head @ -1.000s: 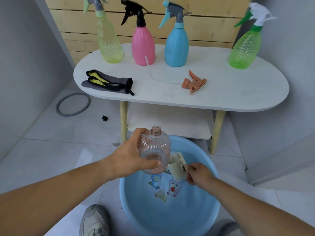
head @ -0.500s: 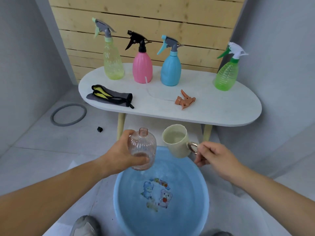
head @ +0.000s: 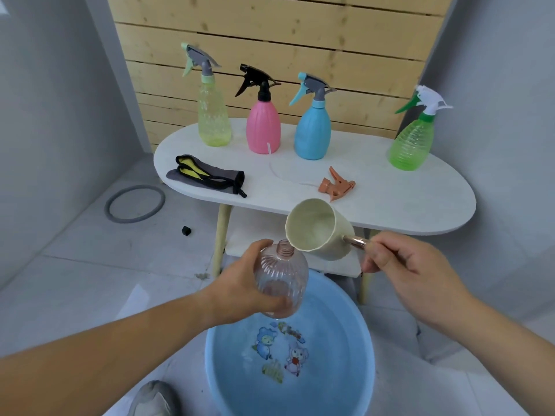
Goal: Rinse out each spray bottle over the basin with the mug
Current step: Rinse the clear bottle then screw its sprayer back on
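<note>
My left hand (head: 240, 292) grips a clear pinkish ribbed bottle (head: 282, 280) with no spray head, upright over the blue basin (head: 357, 349). My right hand (head: 402, 265) holds the copper handle of a cream mug (head: 318, 232), tipped so its lip meets the bottle's open neck. Water lies in the basin over a cartoon print. The bottle's orange spray head (head: 336, 185) lies on the white table (head: 405, 202). Behind it stand a yellow bottle (head: 213, 118), a pink one (head: 263, 127), a blue one (head: 312, 133) and a green one (head: 412, 145).
A grey and yellow cloth pouch (head: 207, 175) lies on the table's left end. A grey ring (head: 135, 203) and a small black block (head: 186, 230) sit on the tiled floor. A grey shoe (head: 154, 399) shows beside the basin. Grey walls close in on both sides.
The mug came up out of the basin, rose beside the bottle, and now tilts onto its neck. The bottle stayed in my left hand above the basin. The camera view lifted.
</note>
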